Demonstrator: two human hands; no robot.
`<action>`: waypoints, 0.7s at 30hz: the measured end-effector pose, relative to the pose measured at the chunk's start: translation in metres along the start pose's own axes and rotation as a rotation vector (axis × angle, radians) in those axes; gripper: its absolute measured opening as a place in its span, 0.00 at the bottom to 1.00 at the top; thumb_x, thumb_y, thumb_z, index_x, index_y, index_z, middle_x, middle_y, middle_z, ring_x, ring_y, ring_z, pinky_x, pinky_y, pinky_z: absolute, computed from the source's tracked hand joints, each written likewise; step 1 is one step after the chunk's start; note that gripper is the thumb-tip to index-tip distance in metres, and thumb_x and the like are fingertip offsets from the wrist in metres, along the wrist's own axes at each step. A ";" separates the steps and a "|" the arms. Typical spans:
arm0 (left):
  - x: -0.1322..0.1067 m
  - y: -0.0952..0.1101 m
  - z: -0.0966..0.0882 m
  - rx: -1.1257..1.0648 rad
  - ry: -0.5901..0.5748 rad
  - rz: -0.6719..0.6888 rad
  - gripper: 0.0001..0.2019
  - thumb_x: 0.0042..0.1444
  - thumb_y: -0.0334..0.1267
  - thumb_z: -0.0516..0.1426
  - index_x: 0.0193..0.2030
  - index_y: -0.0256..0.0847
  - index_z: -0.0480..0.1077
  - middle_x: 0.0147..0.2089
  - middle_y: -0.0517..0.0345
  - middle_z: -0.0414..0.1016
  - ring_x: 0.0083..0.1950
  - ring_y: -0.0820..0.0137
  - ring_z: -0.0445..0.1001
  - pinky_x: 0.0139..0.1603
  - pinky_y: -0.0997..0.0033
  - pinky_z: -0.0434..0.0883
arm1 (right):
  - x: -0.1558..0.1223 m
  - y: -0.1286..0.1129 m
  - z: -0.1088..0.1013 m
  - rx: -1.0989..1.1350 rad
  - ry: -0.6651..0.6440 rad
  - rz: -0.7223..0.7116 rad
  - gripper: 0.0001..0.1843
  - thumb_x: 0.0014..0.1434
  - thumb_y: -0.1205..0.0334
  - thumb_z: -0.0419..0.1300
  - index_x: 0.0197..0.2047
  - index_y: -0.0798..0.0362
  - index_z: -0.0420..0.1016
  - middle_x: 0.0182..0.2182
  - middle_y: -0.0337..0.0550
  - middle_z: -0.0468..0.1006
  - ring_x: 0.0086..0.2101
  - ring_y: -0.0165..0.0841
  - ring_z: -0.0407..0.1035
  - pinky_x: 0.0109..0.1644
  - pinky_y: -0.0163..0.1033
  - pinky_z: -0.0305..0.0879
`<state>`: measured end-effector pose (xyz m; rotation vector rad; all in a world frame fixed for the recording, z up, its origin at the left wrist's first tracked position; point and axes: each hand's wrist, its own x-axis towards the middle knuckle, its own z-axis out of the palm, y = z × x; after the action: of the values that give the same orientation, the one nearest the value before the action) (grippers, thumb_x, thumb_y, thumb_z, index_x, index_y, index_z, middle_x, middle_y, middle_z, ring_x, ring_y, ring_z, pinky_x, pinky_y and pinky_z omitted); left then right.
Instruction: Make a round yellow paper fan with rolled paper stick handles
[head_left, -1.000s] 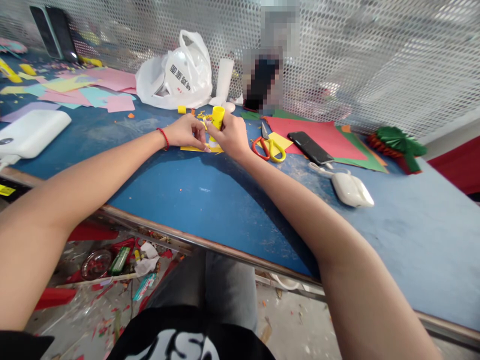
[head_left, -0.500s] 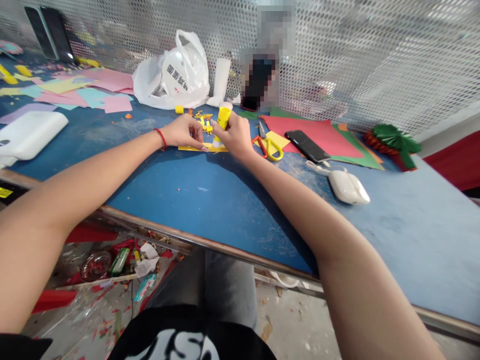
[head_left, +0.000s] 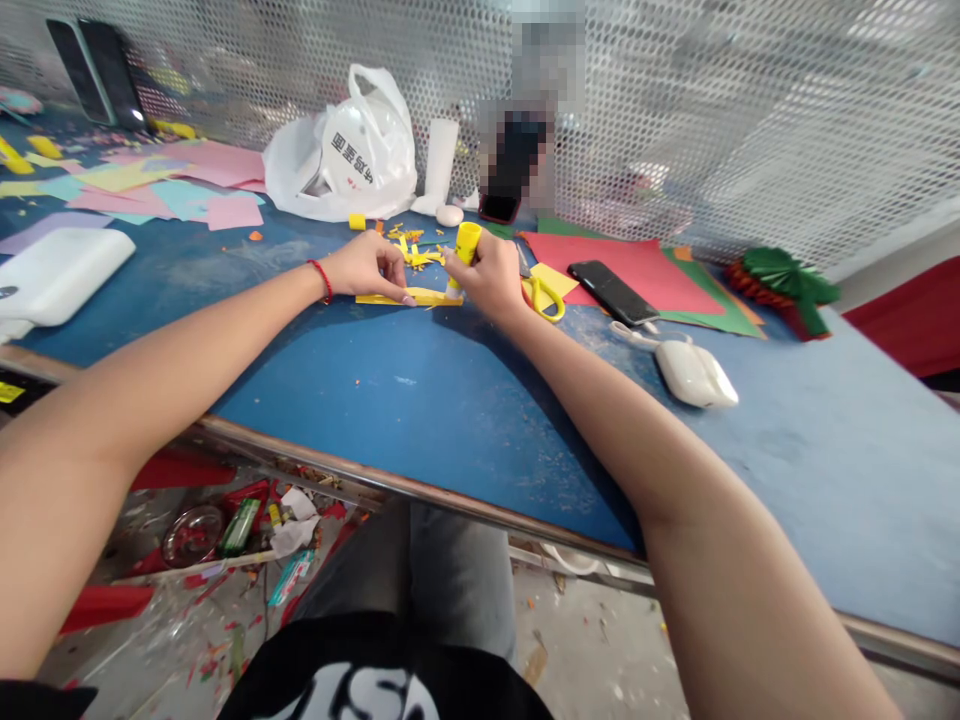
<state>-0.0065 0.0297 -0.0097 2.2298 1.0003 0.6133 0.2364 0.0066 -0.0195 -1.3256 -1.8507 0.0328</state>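
My right hand is closed round a yellow glue stick, tip down on the right end of a yellow paper strip lying on the blue table. My left hand, with a red string at the wrist, pins the strip's left part with its fingertips bent down. Small yellow paper cuttings lie just behind the strip.
Orange-and-yellow scissors, a black phone on red and green sheets, and a white case lie to the right. A white plastic bag and pastel papers lie at the back left, a white device at far left.
My right hand has slid the glue stick rightward along the strip, from near my left fingers to the strip's right end. My left hand has stayed on the strip.
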 end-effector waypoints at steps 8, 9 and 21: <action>0.000 0.001 0.000 -0.001 0.021 0.015 0.24 0.40 0.54 0.75 0.28 0.35 0.76 0.32 0.53 0.77 0.33 0.68 0.73 0.38 0.67 0.72 | -0.003 0.005 0.002 -0.006 0.095 0.043 0.17 0.60 0.59 0.64 0.27 0.47 0.59 0.22 0.33 0.59 0.27 0.31 0.56 0.39 0.42 0.58; 0.000 0.001 0.000 -0.008 0.021 0.015 0.24 0.40 0.54 0.75 0.28 0.35 0.76 0.31 0.53 0.77 0.32 0.68 0.73 0.38 0.67 0.71 | -0.002 0.008 0.003 -0.007 0.121 0.049 0.16 0.60 0.58 0.63 0.27 0.47 0.59 0.22 0.33 0.58 0.27 0.31 0.57 0.39 0.42 0.58; 0.000 0.003 0.000 0.020 0.034 0.045 0.23 0.40 0.56 0.74 0.26 0.38 0.75 0.28 0.57 0.77 0.30 0.71 0.72 0.33 0.70 0.68 | 0.000 -0.005 -0.005 0.110 0.172 0.005 0.17 0.68 0.54 0.60 0.29 0.48 0.62 0.23 0.32 0.58 0.28 0.29 0.59 0.37 0.39 0.57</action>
<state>-0.0053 0.0283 -0.0081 2.2720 0.9795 0.6657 0.2361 0.0024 -0.0137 -1.2188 -1.6768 0.0217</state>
